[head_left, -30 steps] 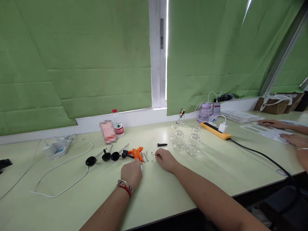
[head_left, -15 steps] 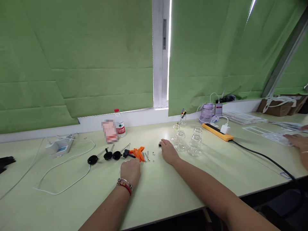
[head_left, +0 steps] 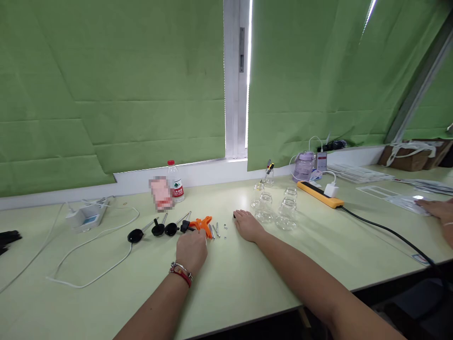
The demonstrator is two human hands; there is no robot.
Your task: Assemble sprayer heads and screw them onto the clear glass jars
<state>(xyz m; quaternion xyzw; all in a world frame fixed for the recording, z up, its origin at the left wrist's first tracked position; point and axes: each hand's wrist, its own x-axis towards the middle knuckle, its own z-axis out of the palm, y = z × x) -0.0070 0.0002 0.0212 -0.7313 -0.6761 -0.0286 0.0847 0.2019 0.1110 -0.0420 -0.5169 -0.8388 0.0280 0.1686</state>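
Observation:
My left hand [head_left: 192, 249] rests on the table with its fingers curled in, right in front of orange plastic pieces [head_left: 204, 225]; whatever it may grip is hidden. Just left of these lie several black cup-shaped parts with metal rods, such as one black part [head_left: 172, 229]. Metal bolts [head_left: 217, 230] and tiny nuts [head_left: 225, 226] lie between my two hands. My right hand [head_left: 249, 227] lies flat, fingers stretched forward, over a small black piece [head_left: 234, 216] that shows only at the fingertips. Several clear glass jars [head_left: 286, 216] stand to its right.
A water bottle [head_left: 176, 182] stands at the back by a blurred pink item [head_left: 162, 193]. White cable [head_left: 85, 285] loops across the left side. An orange-black power strip [head_left: 320, 194] and purple jug [head_left: 303, 167] sit right. Another person's hand [head_left: 437, 208] is at far right.
My right hand has flattened, its fingers lower over the small black piece. The left hand has barely shifted, with a finger now nearer the orange pieces.

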